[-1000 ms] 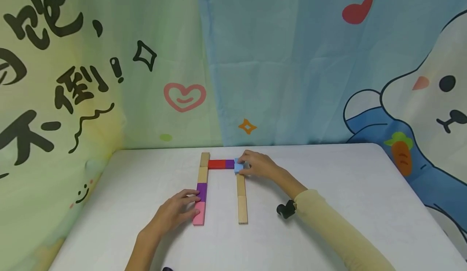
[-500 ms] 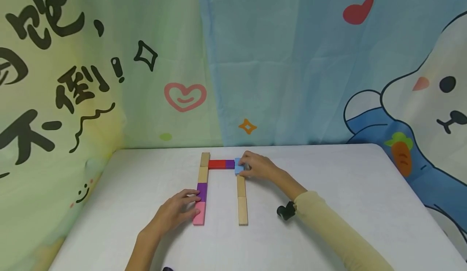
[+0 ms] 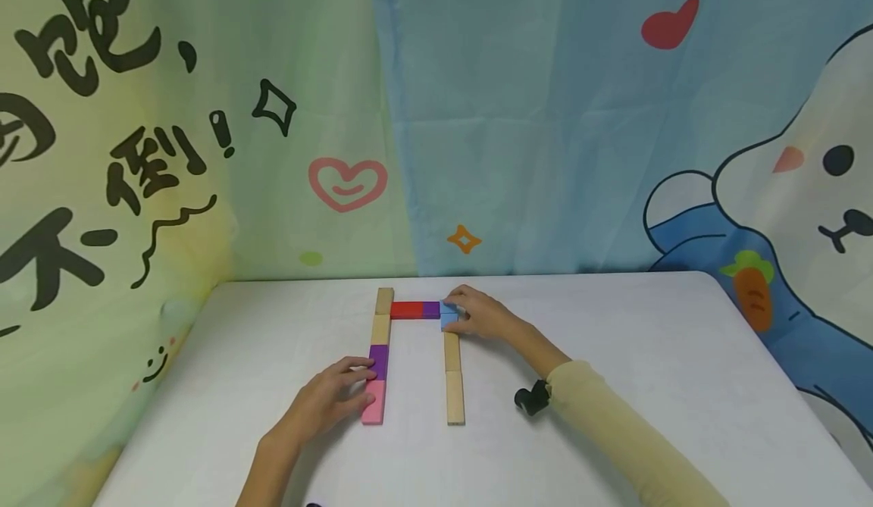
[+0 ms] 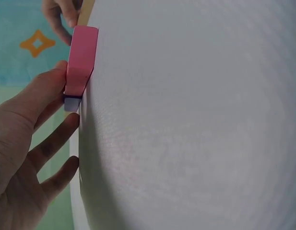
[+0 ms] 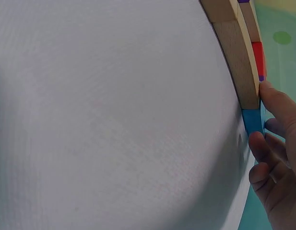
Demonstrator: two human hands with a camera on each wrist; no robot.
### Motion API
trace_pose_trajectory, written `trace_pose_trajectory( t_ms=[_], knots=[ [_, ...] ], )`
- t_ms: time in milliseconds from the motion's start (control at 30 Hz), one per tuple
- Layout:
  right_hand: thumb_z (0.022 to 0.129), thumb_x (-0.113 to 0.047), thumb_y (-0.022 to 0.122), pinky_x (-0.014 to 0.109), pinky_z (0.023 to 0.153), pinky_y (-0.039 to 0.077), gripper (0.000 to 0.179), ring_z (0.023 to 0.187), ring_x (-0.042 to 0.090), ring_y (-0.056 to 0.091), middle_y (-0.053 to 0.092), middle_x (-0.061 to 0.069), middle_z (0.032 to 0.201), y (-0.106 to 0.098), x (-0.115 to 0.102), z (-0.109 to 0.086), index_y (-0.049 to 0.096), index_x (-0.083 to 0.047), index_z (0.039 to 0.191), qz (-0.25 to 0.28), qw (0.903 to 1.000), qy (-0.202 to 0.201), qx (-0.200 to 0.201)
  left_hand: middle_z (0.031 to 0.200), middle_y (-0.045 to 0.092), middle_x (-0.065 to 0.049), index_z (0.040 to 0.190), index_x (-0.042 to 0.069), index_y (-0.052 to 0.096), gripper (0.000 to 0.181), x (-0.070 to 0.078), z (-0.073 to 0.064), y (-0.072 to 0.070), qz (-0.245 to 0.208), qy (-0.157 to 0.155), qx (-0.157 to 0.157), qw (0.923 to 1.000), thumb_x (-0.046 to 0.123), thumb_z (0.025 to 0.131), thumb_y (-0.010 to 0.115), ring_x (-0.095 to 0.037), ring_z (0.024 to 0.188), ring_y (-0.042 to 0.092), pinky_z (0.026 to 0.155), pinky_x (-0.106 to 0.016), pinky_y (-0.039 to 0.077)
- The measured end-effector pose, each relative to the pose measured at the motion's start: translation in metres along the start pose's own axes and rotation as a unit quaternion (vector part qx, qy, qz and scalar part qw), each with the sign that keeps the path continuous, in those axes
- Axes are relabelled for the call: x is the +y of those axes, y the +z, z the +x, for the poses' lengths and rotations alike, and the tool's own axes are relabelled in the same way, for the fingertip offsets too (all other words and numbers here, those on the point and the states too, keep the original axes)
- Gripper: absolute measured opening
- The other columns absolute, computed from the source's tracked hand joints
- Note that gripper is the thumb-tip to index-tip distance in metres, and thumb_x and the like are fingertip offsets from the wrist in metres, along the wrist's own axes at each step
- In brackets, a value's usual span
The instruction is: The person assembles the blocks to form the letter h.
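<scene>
Flat blocks form two columns joined by a crosspiece near the far side. My left hand [image 3: 330, 397] rests beside the left column, fingertips against the purple block [image 3: 379, 363] and the thumb at the pink block [image 3: 373, 405]. My right hand [image 3: 482, 312] pinches the blue blocks [image 3: 448, 323] at the crosspiece's right end, fingers on the far side and thumb on the near side. Plain wooden blocks [image 3: 454, 397] run from there toward me. In the right wrist view the thumb lies right at the seam between wood and a blue block [image 5: 253, 120].
A red block [image 3: 407, 310] and a small purple block [image 3: 431, 310] make the crosspiece. Two wooden blocks [image 3: 380, 330] top the left column. The white table [image 3: 580, 317] ends at a printed curtain [image 3: 518, 151] behind. A black device [image 3: 532, 399] sits at the right wrist.
The right hand has drawn the blue blocks slightly toward me, and the wooden blocks below slid along. A seam now shows between two blue blocks. The left hand stays in place.
</scene>
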State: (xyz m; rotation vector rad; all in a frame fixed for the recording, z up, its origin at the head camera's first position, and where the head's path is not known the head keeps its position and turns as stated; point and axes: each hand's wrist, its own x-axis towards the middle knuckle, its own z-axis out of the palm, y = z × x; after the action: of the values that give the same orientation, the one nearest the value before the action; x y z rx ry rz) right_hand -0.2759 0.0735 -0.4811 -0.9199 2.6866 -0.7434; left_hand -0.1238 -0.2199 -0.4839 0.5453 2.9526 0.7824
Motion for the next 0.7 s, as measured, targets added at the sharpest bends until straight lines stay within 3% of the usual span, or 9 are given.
trace_pose_trajectory(
  t_ms=[267,533,700],
  knots=[
    [0.081,-0.039,0.067,0.035,0.099,0.045,0.052,0.114,0.017,0.051,0.052,0.002,0.125,0.0017,0.0020,0.0005,0.057,-0.011,0.123,-0.001,0.9999,-0.012,0.008,0.123,0.057,0.003,0.117,0.019,0.064,0.038,-0.0026,-0.0013,0.0017,0.013,0.025,0.018,0.9994,0.031,0.081,0.068,-0.018,0.113,0.057,0.093,-0.040,0.049],
    [0.081,-0.037,0.068,0.037,0.095,0.047,0.049,0.110,0.019,0.053,0.055,0.005,0.121,0.0024,0.0033,-0.0004,0.059,-0.007,0.119,-0.009,0.9984,-0.048,0.029,0.124,0.057,0.003,0.115,0.018,0.065,0.036,-0.0027,-0.0011,0.0014,0.015,0.027,0.022,0.9993,0.030,0.081,0.068,-0.019,0.113,0.057,0.092,-0.040,0.049],
    [0.079,-0.037,0.069,0.036,0.096,0.047,0.049,0.110,0.017,0.054,0.057,0.002,0.120,0.0015,0.0018,0.0002,0.060,-0.010,0.118,-0.008,0.9991,-0.034,0.026,0.123,0.058,0.004,0.115,0.019,0.065,0.037,-0.0014,-0.0009,0.0015,0.014,0.021,0.025,0.9994,0.031,0.080,0.069,-0.019,0.113,0.057,0.091,-0.040,0.050]
  ],
)
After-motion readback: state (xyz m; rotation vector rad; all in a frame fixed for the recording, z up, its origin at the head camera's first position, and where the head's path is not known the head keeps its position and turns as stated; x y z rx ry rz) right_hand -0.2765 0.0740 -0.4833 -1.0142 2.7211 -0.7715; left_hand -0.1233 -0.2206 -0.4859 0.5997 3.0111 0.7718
